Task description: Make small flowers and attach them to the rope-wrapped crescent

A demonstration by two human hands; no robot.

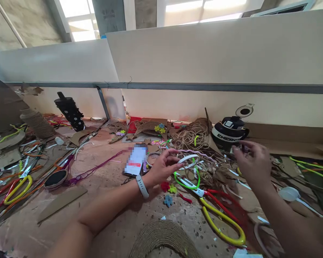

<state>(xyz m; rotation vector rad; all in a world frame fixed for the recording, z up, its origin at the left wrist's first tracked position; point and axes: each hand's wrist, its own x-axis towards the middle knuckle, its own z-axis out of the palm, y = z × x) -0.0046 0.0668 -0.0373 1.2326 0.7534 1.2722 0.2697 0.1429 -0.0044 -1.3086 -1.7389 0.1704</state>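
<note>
My left hand (165, 166), with a watch (142, 186) on its wrist, pinches a thin white ring (188, 162) between thumb and fingers, above the table. Just below the ring lie a bright green pipe-cleaner loop (187, 184) and the blades of scissors with red and yellow handles (223, 220). My right hand (254, 159) is raised in front of a black bottle (227, 132), thumb and fingertips drawn together. Whatever sits between those fingers is too small and blurred to name. A rope-covered curved piece (165, 238) lies at the near edge.
A phone (136, 160) lies left of my left hand. Small crocheted flowers (168, 200) are scattered nearby. Tangled twine (191, 134) is heaped at the back. On the left are a black tumbler (70, 111), a twine spool (37, 123) and more scissors (18, 190). A white partition (218, 53) stands behind.
</note>
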